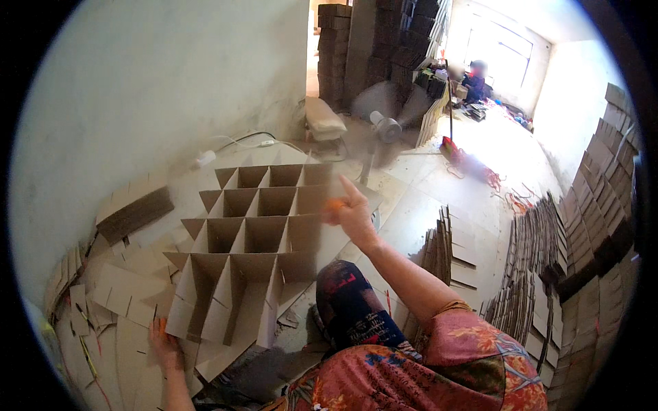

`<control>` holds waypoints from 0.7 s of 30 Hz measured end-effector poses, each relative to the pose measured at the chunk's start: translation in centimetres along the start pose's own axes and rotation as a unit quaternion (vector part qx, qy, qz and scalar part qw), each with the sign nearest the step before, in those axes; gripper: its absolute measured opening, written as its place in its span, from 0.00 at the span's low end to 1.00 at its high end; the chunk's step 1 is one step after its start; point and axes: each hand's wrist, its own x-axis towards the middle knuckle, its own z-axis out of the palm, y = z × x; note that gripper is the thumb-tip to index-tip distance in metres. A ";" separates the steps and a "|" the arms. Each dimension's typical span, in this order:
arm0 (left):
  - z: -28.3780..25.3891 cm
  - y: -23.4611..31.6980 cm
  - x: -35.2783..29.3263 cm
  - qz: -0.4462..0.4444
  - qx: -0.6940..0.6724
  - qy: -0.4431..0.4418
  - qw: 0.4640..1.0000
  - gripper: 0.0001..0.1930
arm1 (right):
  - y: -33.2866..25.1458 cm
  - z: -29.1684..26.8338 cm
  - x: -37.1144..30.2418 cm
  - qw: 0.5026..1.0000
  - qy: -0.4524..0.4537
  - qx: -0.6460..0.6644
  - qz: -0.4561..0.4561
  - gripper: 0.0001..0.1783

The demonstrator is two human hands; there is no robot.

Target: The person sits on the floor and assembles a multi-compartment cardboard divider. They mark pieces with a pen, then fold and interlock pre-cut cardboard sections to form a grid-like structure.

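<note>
A brown cardboard divider grid (264, 236), made of slotted strips crossing into several square cells, stands upright in front of me. My left hand (166, 344) is beside its near left corner, fingers extended and apart against the cardboard. At the grid's right side is my right hand (353, 216), one digit stretched up and away from the others, with orange coverings on some fingertips. Blur hides exactly where those fingers meet the board. A flat cardboard sheet (212, 359) shows under the grid's near end.
Loose cardboard pieces (127, 291) and a cardboard stack (133, 209) lie at left. A spinning fan (387, 130) stands beyond the grid. Slotted strips (521, 267) and tall cardboard piles (596, 185) line the right. Another person (474, 82) sits far back near the window.
</note>
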 end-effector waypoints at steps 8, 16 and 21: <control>1.6 -2.2 0.7 0.013 -0.135 0.023 0.990 0.17 | 0.2 0.7 0.4 1.000 -0.008 0.013 0.000 0.33; 0.7 -0.9 0.8 0.009 -0.021 0.023 0.999 0.17 | 0.2 0.5 0.4 1.000 -0.007 0.006 0.005 0.33; 0.7 -1.0 0.5 0.017 0.010 0.020 1.000 0.19 | 1.2 0.0 0.5 0.999 -0.009 0.033 -0.006 0.33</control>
